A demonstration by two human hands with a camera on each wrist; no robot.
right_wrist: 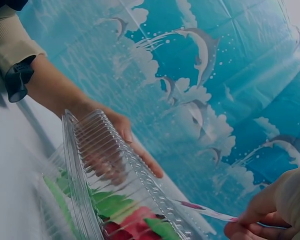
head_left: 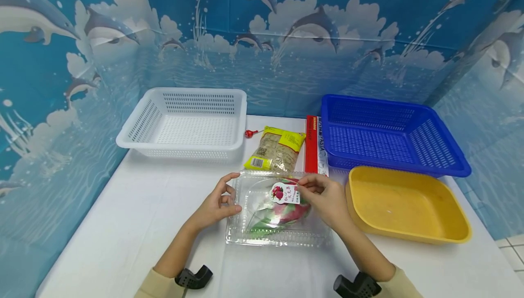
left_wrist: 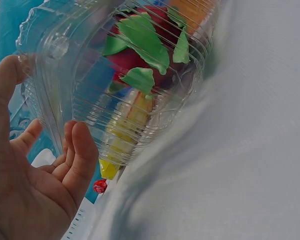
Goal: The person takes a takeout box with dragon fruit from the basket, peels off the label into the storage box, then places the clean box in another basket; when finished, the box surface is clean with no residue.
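Observation:
A clear plastic clamshell box (head_left: 245,232) lies in front of me with a red and green dragon fruit (head_left: 286,214) inside. My left hand (head_left: 217,204) holds the box's left edge, thumb on the near part and bent fingers towards the far corner. In the left wrist view, the thumb touches the ribbed rim. A white label (head_left: 291,194) with a dragon fruit picture lies over the lid. My right hand (head_left: 327,198) pinches its right end between thumb and fingertips. The right wrist view shows the label (right_wrist: 205,211) raised edge-on, stretched from the lid to those fingers.
Behind the box lie a yellow bag (head_left: 280,148), a red lollipop (head_left: 250,133) and a red-and-white pack (head_left: 312,145). A white basket (head_left: 192,145) stands back left, a blue basket (head_left: 393,164) back right. The yellow tub (head_left: 409,232) sits close beside my right forearm.

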